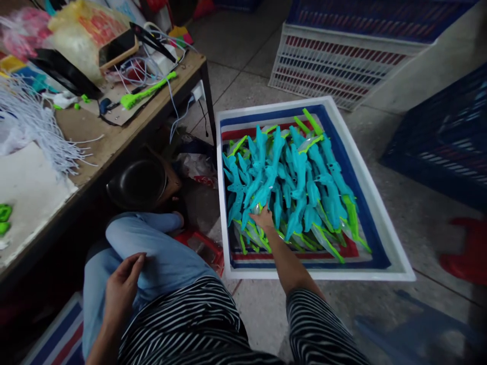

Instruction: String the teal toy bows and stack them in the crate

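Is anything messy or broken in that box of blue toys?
Nothing looks broken. The blue toys lie packed in bags in the white box, roughly in rows. The right hand touches one near the front. The left hand rests on the knee. The only untidy spot is the desk, with tangled wires and loose white strings.

Open floor (418, 213) lies right of the white tray (380, 213); the table (114, 137) crowds its left.

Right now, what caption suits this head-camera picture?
Right hand reaches into a white tray of bagged turquoise toys; left hand rests on knee.
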Motion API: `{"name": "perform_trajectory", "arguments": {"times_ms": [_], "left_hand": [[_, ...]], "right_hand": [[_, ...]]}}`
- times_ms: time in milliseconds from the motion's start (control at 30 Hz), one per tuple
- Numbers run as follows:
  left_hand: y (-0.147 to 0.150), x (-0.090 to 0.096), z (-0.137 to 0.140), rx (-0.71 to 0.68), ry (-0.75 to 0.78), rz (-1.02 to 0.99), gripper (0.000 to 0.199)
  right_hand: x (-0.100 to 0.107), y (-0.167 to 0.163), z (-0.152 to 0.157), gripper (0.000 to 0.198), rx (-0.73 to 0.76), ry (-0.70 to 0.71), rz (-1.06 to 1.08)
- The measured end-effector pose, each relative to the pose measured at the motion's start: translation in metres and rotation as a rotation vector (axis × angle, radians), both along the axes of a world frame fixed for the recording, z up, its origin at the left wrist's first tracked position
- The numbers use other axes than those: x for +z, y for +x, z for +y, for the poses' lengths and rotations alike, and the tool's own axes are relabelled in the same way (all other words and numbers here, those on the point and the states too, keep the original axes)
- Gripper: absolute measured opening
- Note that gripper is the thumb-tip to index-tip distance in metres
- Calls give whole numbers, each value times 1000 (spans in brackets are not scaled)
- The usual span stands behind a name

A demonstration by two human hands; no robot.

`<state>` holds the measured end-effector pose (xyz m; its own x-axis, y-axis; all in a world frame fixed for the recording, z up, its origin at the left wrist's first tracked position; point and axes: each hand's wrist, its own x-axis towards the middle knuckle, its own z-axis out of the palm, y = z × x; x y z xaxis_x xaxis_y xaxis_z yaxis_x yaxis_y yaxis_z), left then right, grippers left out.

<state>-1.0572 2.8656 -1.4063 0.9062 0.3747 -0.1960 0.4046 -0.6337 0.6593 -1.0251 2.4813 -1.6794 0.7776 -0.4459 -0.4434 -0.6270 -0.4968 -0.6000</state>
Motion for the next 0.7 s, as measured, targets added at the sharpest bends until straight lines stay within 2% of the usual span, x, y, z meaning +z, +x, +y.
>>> {"name": "perform_trajectory", "arguments": {"times_ms": [133, 267, 367, 467, 533, 600, 667, 700], "left_hand": [[-4, 2, -2, 22, -34, 25, 51], [-9, 1, 0, -3, -70, 14, 54], [-9, 1, 4, -40, -74, -1, 55], [-5, 2, -1, -120, -108, 4, 55], [0, 1, -18, -242, -158, 48, 54], [7, -2, -48, -385, -263, 145, 57], [18, -5, -85, -466, -436, 259, 63], [24, -6, -103, -463, -534, 296, 67]], "right_hand": [[9, 2, 20, 82, -1, 24, 155], [20, -5, 41, 89, 3, 91, 186], [33, -10, 44, 74, -5, 180, 133], [57, -12, 37, 53, 0, 326, 34], [79, -13, 36, 51, -12, 424, -49], [105, -14, 46, 55, -28, 499, -125], [133, -14, 71, 58, -49, 597, -198], [147, -13, 90, 57, -62, 662, -243]]}}
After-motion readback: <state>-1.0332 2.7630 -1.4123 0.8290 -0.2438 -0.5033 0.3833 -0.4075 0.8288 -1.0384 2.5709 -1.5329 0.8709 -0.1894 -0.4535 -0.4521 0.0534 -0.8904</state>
